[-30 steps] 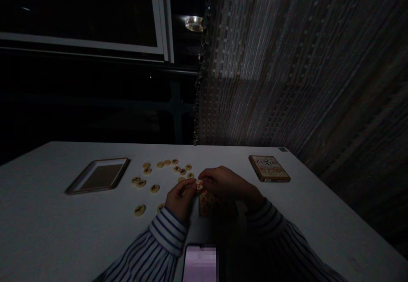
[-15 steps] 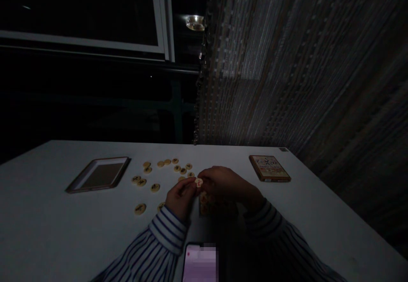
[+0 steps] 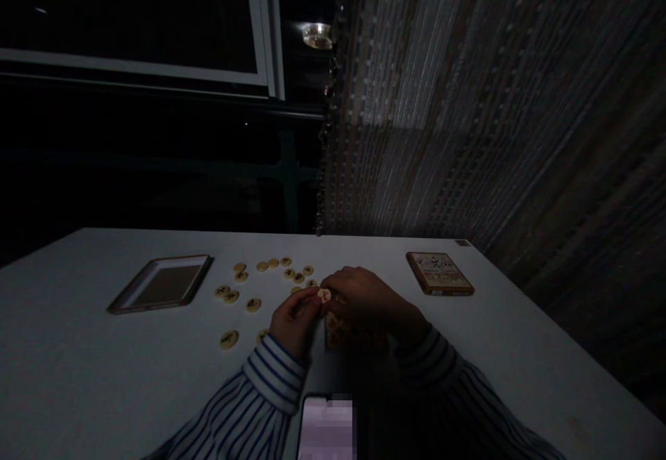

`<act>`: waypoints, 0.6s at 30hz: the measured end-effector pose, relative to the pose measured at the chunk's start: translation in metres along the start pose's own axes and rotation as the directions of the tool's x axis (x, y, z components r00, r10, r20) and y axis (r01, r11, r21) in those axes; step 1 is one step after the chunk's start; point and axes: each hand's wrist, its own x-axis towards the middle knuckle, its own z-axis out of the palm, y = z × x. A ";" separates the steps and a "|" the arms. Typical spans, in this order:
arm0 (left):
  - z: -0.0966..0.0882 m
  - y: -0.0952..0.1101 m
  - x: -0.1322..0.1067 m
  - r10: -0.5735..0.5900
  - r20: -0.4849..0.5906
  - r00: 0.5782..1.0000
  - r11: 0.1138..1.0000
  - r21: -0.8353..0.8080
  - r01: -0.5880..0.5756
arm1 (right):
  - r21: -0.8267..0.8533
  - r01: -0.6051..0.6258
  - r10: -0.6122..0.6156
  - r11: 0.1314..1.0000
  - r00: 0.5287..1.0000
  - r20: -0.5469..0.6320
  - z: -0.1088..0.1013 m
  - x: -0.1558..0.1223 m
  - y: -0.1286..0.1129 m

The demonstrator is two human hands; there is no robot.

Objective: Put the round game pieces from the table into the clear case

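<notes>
Between my two hands is a round xiangqi piece (image 3: pixel 324 296) with a red character facing up. The left hand (image 3: pixel 294 321) pinches it with thumb and fingertips. My right hand (image 3: pixel 367 300) curls in from the other side, its fingertips at the piece and partly hidden. Under the right hand and wrist lies a dark box (image 3: pixel 359 341) holding rows of red-marked xiangqi pieces, much of it in shadow. Loose xiangqi pieces (image 3: pixel 253 304), several with dark characters up and a few blank side up, are scattered left of and beyond my hands.
An open shallow box part (image 3: pixel 195 286) lies at the left of the white table (image 3: pixel 130 377). At the right is a flat printed box (image 3: pixel 440 273). A lit phone (image 3: pixel 325 429) is at the near edge. A string curtain (image 3: pixel 416 99) hangs behind.
The pinched piece has turned slightly and shows its red character more fully. My right hand has shifted a little up and left. The loose pieces have stayed in place.
</notes>
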 end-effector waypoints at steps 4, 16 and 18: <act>-0.001 -0.002 0.001 -0.013 0.019 1.000 0.999 -0.038 0.014 | -0.022 -0.025 0.025 0.999 1.000 0.011 -0.002 0.001 -0.003; 0.000 -0.002 0.001 0.089 -0.044 0.995 0.981 0.177 -0.080 | -0.041 -0.212 0.213 0.977 0.977 0.025 -0.014 -0.013 0.016; -0.001 -0.003 0.001 0.121 -0.045 0.992 0.962 0.251 -0.106 | -0.058 -0.250 0.253 0.966 0.967 0.037 -0.014 -0.015 0.020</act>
